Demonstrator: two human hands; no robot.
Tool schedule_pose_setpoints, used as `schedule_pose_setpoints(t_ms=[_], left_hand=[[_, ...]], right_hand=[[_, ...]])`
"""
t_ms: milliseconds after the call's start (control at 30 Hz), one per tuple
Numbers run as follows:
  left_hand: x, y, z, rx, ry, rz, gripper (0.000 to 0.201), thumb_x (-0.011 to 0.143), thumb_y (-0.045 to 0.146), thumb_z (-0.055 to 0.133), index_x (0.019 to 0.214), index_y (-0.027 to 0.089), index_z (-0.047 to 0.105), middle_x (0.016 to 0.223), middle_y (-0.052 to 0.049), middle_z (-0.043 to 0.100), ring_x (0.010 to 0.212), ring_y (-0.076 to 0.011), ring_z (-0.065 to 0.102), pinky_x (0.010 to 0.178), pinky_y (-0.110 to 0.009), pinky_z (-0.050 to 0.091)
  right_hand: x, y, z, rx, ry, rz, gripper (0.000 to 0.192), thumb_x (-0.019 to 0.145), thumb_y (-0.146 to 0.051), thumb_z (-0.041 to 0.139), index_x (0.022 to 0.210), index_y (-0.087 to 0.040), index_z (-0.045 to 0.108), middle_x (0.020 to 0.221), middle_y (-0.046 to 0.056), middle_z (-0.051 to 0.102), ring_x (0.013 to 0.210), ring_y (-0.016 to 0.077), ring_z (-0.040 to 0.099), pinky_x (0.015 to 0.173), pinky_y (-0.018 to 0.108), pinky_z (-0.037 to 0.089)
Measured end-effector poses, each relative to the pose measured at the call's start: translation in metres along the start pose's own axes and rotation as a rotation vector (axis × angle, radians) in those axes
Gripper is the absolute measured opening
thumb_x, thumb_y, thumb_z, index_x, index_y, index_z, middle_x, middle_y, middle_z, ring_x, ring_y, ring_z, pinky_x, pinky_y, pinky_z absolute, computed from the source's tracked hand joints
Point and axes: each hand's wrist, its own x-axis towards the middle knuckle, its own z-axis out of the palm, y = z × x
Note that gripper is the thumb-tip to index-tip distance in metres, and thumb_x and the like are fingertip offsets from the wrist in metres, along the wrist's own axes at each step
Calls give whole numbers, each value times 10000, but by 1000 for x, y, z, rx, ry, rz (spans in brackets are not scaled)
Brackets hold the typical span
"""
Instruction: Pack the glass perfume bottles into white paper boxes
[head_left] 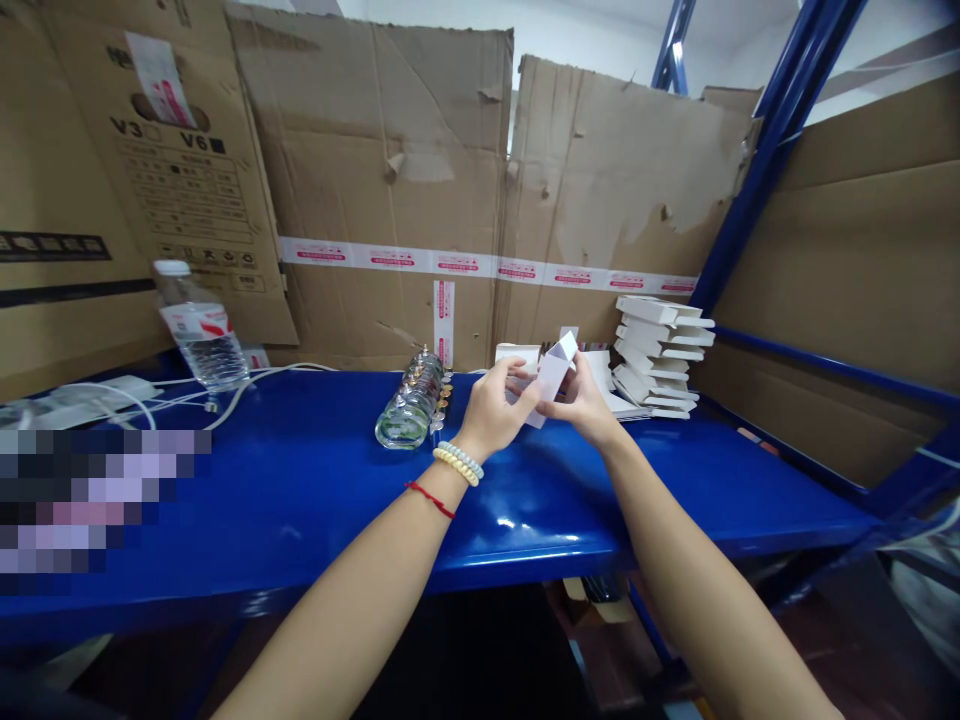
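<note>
Your left hand [491, 408] and right hand [585, 400] both hold a small white carton [553, 372] in a closed grip above the blue shelf [315, 480], just right of the glass bottles [412, 405].

A pixelated patch [90, 500] blots out whatever lies at the shelf's left end. The left hand [495, 405] covers part of the small white carton [553, 372]. Print on the cardboard box [180, 190] is unreadable.

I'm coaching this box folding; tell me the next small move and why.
Probably press the raised top flap of the small white carton shut: both hands, left hand and right hand, hold it above the blue shelf, its flap sticking up open.
</note>
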Motion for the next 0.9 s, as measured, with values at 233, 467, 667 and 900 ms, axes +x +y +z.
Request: schedule_pose_setpoints(t_ms=[233, 467, 667, 900], left_hand=[[-1, 1, 3, -61, -114, 18, 421, 713, 304, 715, 1082, 173, 560, 983, -85, 701, 844, -189, 677, 685, -277, 543], [8, -9, 4, -226, 33, -166, 427, 774, 184, 594, 1190, 147, 502, 1019, -118, 708, 909, -216, 695, 805, -340, 557], [0, -5, 4, 66, 8, 67, 452, 803, 209, 580, 1245, 184, 494, 1180, -110, 665, 1038, -232, 660, 911, -363, 526], [-10, 1, 13, 287, 61, 184, 430, 847, 248, 550, 1265, 163, 496, 1207, -124, 653, 1079, -248, 645, 935, -361, 513]], right_hand=[[5, 0, 2, 77, 150, 18, 872, 484, -431, 868, 1202, -243, 412, 1211, 112, 607, 1147, 292, 581, 970, 449, 486], [6, -2, -5, 172, 212, 82, 535, 747, -641, 578, 1111, -249, 561, 1077, 68, 689, 1002, 279, 650, 763, 419, 559], [5, -1, -2, 54, 240, -11, 580, 666, -522, 727, 1137, -256, 517, 1061, 67, 676, 975, 256, 640, 807, 396, 539], [-1, -1, 13, 6, 331, -156, 942, 606, -525, 777, 1343, -290, 239, 1243, 111, 519, 1092, 252, 585, 876, 384, 523]])
